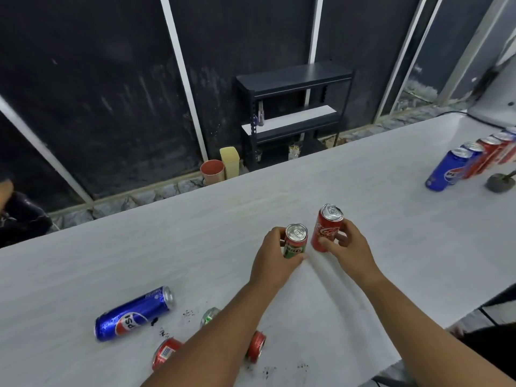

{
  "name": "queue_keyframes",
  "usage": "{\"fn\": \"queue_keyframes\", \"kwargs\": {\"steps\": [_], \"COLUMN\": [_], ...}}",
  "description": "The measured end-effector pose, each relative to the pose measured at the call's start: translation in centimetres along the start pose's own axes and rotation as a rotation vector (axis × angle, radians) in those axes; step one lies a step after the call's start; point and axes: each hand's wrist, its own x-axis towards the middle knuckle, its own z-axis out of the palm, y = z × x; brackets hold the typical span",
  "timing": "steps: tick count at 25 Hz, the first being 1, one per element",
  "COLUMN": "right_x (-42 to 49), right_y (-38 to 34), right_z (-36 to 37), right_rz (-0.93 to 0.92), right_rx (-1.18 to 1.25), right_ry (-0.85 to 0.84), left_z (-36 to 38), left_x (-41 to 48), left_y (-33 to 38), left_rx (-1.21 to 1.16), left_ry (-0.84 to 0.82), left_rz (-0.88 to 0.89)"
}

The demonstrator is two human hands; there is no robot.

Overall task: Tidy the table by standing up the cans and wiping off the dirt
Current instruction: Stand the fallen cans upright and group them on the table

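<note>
My left hand (275, 254) grips a green Milo can (295, 241), held upright at the middle of the white table (195, 247). My right hand (350, 247) grips a red Coca-Cola can (326, 229), upright and tilted slightly, just right of it. A blue Pepsi can (134, 317) lies on its side at the near left. A red can (164, 353), a second red can (256, 346) and a green can (210, 317) lie near it, partly hidden by my left forearm. Black dirt specks (187, 314) dot the table around them.
A row of upright cans (474, 160) stands at the far right, with a grey object (499, 182) beside it. Past the table's far edge stand a dark shelf unit (293, 113) and two bins (220, 166) on the floor. More dirt (301, 367) lies near the front edge.
</note>
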Motion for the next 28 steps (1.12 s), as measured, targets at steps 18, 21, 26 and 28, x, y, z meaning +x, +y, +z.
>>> {"fn": "queue_keyframes", "kwargs": {"steps": [18,21,26,28], "right_x": [-17.3,-18.6,-20.8,-21.1], "right_y": [-1.7,-2.1,-1.7,-1.6], "right_z": [10.8,12.1,13.3,13.6], "right_rz": [0.016,0.0,-0.196,-0.202], "right_rx": [-0.142,-0.216,-0.593,-0.575], "right_ry": [-0.239,-0.327,-0.398,-0.362], "left_z": [-22.5,-25.3,-28.2,-28.3], "left_x": [-12.2,-14.6,-17.7,-17.8], "left_y": [-11.7,-14.3,-18.0,-18.9], "left_rx": [0.329,0.338,0.279,0.281], "left_ry": [0.14,0.203,0.268,0.246], "left_rz": [-0.123,-0.208,-0.259,-0.246]}}
